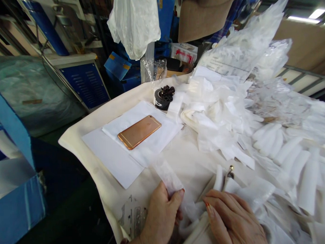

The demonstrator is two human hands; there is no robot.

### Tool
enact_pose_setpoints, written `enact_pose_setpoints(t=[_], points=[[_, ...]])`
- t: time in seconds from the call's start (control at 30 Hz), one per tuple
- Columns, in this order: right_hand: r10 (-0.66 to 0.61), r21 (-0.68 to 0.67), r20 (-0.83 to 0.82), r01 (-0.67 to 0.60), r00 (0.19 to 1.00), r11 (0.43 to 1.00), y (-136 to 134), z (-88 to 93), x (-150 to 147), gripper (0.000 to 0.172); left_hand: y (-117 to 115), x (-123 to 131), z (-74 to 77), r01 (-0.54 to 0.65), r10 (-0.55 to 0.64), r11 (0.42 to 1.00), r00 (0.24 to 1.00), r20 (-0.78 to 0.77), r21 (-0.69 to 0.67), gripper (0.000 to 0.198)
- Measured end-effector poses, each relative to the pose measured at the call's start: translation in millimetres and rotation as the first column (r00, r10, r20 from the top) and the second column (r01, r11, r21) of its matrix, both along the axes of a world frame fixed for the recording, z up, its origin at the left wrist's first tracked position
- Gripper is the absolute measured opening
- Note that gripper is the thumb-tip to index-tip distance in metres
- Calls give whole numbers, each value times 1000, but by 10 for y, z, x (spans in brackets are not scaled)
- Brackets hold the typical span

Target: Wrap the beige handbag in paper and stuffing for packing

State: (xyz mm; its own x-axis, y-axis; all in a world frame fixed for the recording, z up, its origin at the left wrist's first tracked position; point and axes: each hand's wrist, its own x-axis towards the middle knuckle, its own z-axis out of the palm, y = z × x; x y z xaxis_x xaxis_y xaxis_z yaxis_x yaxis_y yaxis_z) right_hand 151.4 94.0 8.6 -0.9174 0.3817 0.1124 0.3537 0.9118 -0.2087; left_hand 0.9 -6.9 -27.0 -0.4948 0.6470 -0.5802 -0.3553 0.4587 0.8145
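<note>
Between the thumb and fingers of my left hand [164,211] is a thin, whitish, see-through wrapping strip [166,173], its far end lying towards the papers. My right hand [232,215] is closed over a cream bag [197,233] at the bottom of the view, fingers together and bent; its fingertips are partly hidden. A small gold-coloured metal knob [231,167] sticks up just beyond that hand. White wrapping [190,208] bunches up between both hands. Beside my left wrist lies a printed clear plastic bag [130,212].
A gold phone [139,131] rests on white paper sheets [118,162]. Behind it stands a black tape roll [162,100] with dark bits on top. White wrapping pieces [218,109] and white foam rolls [294,156] heap up on the right. A blue box [18,209] sits beyond the table's left edge.
</note>
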Motion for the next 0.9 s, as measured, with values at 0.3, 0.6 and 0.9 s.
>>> enact_pose_setpoints(t=[0.3, 0.6, 0.9], points=[[-199, -119, -223, 176, 954, 977, -161, 142, -227, 22, 49, -43, -24, 346, -376, 926, 797, -472, -153, 9], [-344, -232, -120, 310, 931, 922, -268, 223, -253, 22, 193, -125, -87, 442, -406, 893, 874, -265, 89, 16], [-328, -110, -120, 316, 937, 942, -245, 263, -240, 30, 205, -70, 136, 500, -512, 855, 855, 74, 138, 20]])
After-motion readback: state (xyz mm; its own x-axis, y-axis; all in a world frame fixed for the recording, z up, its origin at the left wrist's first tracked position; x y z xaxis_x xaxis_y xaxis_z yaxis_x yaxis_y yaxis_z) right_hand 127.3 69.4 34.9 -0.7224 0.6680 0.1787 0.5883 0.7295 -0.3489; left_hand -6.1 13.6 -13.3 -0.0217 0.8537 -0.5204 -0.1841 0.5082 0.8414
